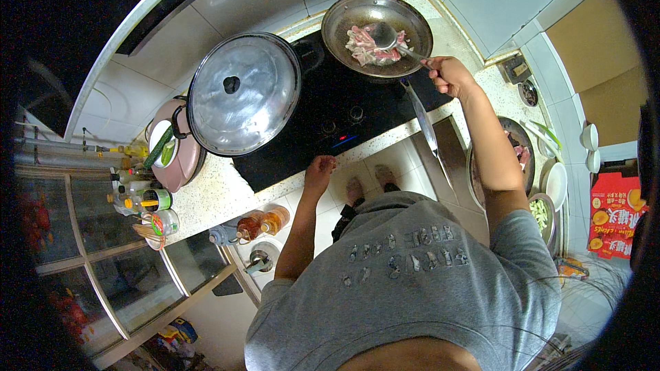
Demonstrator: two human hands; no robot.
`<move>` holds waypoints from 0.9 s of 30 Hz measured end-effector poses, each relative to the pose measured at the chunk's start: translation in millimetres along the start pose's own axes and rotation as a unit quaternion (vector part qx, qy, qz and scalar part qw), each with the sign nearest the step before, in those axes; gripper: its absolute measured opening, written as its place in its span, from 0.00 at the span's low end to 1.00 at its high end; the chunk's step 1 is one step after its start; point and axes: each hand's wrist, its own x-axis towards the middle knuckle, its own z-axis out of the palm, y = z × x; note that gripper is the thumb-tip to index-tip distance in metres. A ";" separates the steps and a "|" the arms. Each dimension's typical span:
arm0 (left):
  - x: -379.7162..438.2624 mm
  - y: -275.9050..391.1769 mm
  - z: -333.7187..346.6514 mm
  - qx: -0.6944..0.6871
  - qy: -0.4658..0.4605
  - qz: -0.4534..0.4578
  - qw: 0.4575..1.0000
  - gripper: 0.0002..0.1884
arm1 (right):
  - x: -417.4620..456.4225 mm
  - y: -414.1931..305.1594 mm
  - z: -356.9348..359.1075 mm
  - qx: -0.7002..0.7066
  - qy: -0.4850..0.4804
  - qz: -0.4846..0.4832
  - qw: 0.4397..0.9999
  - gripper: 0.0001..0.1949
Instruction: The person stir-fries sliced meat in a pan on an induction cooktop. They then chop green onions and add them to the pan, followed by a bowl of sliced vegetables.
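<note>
My right hand (pixel 449 76) grips the handle of a metal cooking spatula (pixel 384 36). The spatula's head rests over sliced meat (pixel 361 46), partly pink and partly pale, inside a steel wok (pixel 337 18). This wok sits at the right of a black glass cooktop (pixel 304 129), and its long metal handle (pixel 425 123) points towards me. Low in front of the cooktop's edge hangs my left hand (pixel 319 172), its fingers curled with nothing visible in them. A domed metal lid (pixel 258 93) with a black knob covers a second pan on the left; what is inside is hidden.
Left of the lid, a white bowl (pixel 161 157) with cucumbers rests on a pink appliance (pixel 180 180). Several bottles (pixel 136 198) line the counter's left end. At right stand a round board (pixel 528 136) with meat, a bowl of cut greens (pixel 539 214) and a white bowl (pixel 556 185).
</note>
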 end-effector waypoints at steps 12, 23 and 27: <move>-0.5 -11.8 -3.3 0.024 0.001 0.010 1.000 0.12 | -33.1 -1.3 22.1 -0.183 0.000 -0.164 0.969 0.12; 1.2 -1.6 3.9 -0.002 0.032 0.041 0.999 0.10 | 20.2 22.1 40.7 -0.409 0.104 -0.255 0.870 0.10; 1.6 0.9 -0.1 0.001 0.036 0.045 0.998 0.09 | 38.3 36.7 12.7 -0.439 0.139 -0.284 0.841 0.12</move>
